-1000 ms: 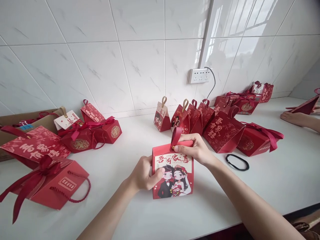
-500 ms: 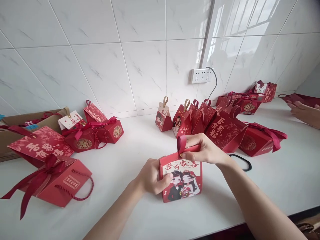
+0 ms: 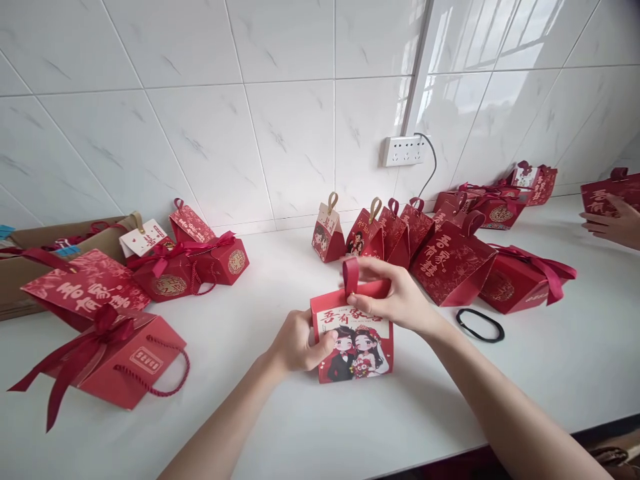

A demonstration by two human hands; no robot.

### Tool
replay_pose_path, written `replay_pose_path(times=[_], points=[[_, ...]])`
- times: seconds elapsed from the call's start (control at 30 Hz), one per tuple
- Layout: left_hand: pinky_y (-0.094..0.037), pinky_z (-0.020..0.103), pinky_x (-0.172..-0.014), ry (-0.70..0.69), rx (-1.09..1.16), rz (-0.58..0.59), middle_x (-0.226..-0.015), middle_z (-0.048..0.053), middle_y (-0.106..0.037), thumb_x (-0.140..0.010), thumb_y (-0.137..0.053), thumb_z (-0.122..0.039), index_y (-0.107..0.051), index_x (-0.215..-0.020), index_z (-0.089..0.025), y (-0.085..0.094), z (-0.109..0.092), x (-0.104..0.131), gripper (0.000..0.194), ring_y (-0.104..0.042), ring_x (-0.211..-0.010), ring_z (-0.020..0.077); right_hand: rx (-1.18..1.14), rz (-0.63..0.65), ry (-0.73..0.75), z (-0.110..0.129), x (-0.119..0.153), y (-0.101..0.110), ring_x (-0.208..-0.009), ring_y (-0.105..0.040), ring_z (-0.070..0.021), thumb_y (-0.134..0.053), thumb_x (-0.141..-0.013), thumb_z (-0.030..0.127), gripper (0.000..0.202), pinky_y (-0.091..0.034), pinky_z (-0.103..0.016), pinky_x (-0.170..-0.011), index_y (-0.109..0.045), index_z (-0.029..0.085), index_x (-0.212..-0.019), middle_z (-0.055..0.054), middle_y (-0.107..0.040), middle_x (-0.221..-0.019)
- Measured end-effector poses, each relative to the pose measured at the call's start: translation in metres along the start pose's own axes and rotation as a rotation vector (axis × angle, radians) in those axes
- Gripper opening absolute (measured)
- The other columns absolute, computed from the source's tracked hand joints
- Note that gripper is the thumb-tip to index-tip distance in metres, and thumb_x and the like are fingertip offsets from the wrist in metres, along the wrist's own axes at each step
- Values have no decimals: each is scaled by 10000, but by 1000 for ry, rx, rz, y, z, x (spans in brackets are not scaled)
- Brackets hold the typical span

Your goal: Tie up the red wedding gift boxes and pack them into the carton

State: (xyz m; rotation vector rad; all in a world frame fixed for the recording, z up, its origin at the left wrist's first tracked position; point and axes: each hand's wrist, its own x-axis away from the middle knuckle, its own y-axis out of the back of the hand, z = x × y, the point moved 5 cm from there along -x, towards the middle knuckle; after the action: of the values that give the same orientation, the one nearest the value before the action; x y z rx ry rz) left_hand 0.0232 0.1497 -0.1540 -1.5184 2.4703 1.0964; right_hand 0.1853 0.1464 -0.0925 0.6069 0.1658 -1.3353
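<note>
A red gift box (image 3: 353,357) printed with a cartoon bride and groom stands before me on the white table. Around its left side, my left hand (image 3: 301,341) is closed, thumb on the front face and fingers hidden behind. My right hand (image 3: 385,293) pinches the top edge by the base of the red loop handle (image 3: 351,276), thumb in front and fingers behind. Beyond it stands a row of red boxes, with a small white-and-red box (image 3: 327,233) at its left end. A black elastic loop (image 3: 480,325) lies to the right.
Ribboned red boxes (image 3: 133,357) with rope handles and a cardboard carton (image 3: 20,280) occupy the left. A large red box (image 3: 450,267) and a ribboned box (image 3: 510,280) are at the right. Another person's hand (image 3: 617,223) holds a red box at far right. A socket strip (image 3: 403,152) is on the tiled wall.
Both my hands and the box have shifted slightly left and up in view. My right fingers have loosened and spread behind the handle. At far right, the other person's box has been raised upright.
</note>
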Motion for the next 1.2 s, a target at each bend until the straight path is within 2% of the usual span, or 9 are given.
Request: replay_pose_path(times=[0.1, 0.2, 0.3, 0.4, 0.6, 0.73, 0.9, 1.1, 1.2], points=[[-445, 236, -483, 96, -60, -265, -581, 23, -639, -765, -530, -373, -606, -696, -156, 16, 2, -1, 240, -586, -524, 158, 44, -227, 155, 0, 1, 6, -1218, -448, -248, -669, -746, 411, 538, -378, -441, -1016, -471, 257, -1221, -90, -495, -1289], [-497, 273, -601, 148, -174, -564, -788, 70, -699, -813, -507, -388, -637, -900, -149, 28, -2, 4, 285, -647, -704, 200, 165, -192, 184, -5, 5, -11, -1266, -391, -259, -692, -726, 417, 650, -346, -457, -1045, -393, 233, -1273, -128, -416, -1350], [-492, 363, -844, -41, -219, -379, -1214, 147, -585, -813, -501, -390, -447, -1289, -152, 13, -12, 1, 535, -557, -1104, 268, 182, 27, 169, -10, 7, -35, -1287, -363, -292, -730, -672, 437, 857, -394, -457, -1009, -279, 208, -1363, -159, -358, -1400], [-436, 409, -948, -250, -233, -118, -1352, 161, -460, -830, -463, -357, -429, -1314, -160, 0, -19, 2, 524, -452, -1222, 277, 64, 37, 21, -17, 2, -30, -1078, -570, -268, -606, -792, 395, 611, -496, -411, -870, -378, 191, -1322, -126, -577, -1189], [-470, 326, -835, -152, -49, -565, -1010, 81, -601, -833, -517, -299, -599, -945, -185, 41, -11, 2, 179, -562, -962, 198, -380, -79, -319, -27, -2, 5, -751, -674, -222, -627, -775, 430, 317, -532, -315, -650, -617, 153, -928, -80, -700, -893], [-500, 310, -732, 92, 407, -453, -997, 86, -627, -790, -541, -481, -566, -1020, -179, 35, 0, -4, 381, -602, -911, 223, -431, 102, -348, -20, 4, -13, -699, -667, -193, -701, -719, 385, 305, -520, -279, -595, -612, 153, -895, -72, -698, -858], [-506, 343, -635, 115, 674, -316, -959, 106, -652, -736, -497, -533, -540, -1076, -158, 26, -10, -4, 508, -631, -821, 258, -421, 159, -303, -14, 9, -30, -781, -655, -198, -691, -734, 375, 320, -527, -297, -651, -570, 171, -949, -56, -673, -876], [-524, 306, -650, -49, 573, -449, -870, 59, -669, -726, -550, -510, -574, -964, -174, 35, -22, -1, 413, -640, -765, 207, -280, -49, -65, -8, 9, -23, -756, -583, -149, -643, -772, 289, 343, -504, -266, -641, -438, 242, -1043, -25, -573, -926], [-517, 244, -607, 25, 365, -502, -843, 33, -664, -709, -659, -413, -561, -976, -187, 30, -23, 0, 363, -637, -713, 158, -155, -62, 5, -5, 9, -24, -784, -561, -148, -611, -788, 249, 290, -489, -276, -690, -437, 245, -1021, -32, -544, -968]])
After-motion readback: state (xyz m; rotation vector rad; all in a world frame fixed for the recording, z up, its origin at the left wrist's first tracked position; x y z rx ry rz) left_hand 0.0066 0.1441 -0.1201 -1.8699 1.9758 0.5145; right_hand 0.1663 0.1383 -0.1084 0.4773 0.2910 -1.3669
